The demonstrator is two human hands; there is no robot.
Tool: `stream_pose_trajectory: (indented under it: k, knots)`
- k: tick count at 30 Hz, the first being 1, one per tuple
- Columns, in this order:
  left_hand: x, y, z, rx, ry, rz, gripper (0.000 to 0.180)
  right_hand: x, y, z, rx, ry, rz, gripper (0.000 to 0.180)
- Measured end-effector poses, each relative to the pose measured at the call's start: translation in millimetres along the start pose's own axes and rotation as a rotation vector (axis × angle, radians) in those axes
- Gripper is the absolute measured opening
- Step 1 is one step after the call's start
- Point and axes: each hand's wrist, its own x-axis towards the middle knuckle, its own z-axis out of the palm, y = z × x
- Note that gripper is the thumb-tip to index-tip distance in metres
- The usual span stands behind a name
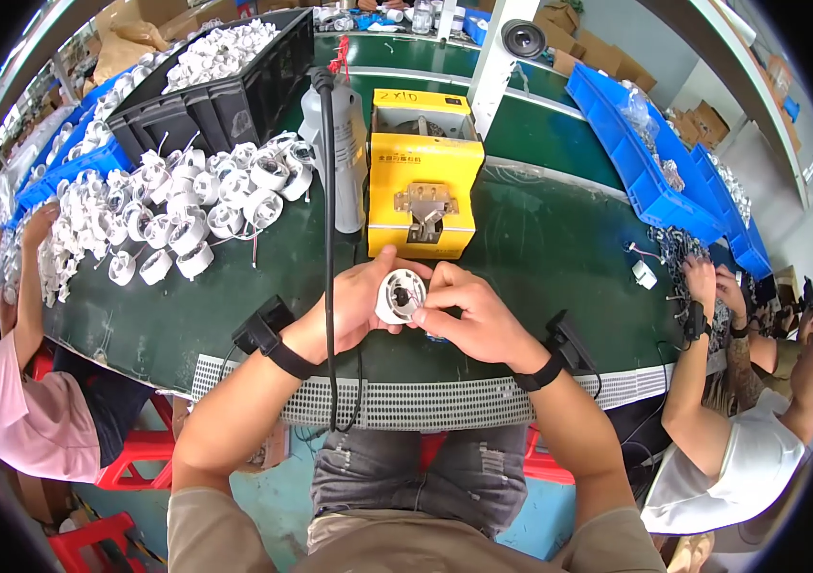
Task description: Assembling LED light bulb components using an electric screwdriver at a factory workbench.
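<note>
- In the head view, the white round housing [385, 307], a smooth, plastic-looking ring with a hollow, dark-centred middle, is held above the worktop [545, 286], near the middle of its near edge.
- The left hand [359, 298] is curled around the housing's left side, gripping it between thumb and fingers.
- The right hand [469, 310] pinches at the housing's right side, thumb and forefinger drawn together; whether they grip its rim or the thin wires inside cannot be told.
- Just beyond the hands stands a boxy yellow machine [387, 215] with a silvery metal plate [426, 201] on its front.
- Left of it, a grey rounded bottle [350, 158] stands upright, a black cable [329, 258] hanging before it.
- Toward the worktop's left edge lies a loose heap of white, hollow, cup-like parts [187, 196], by a ribbed black crate [235, 115].
- Near the right edge lie a small white block [644, 276] and straight-sided blue bins [653, 196].
- A perforated pale strip [426, 403] follows the near edge.
</note>
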Motion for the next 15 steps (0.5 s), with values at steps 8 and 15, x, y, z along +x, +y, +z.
stream_pose_trajectory:
  k: [8,15]
  knots:
    - [-0.7,1.3,3.1,0.027,0.123,0.014,0.042,2.5,-1.2,-7.7,0.099,-0.108,0.015,0.014]
    - [-2.1,0.2,1.4,0.028,0.085,0.006,0.043,4.3,1.4,-14.5,0.116,-0.201,-0.095,0.014]
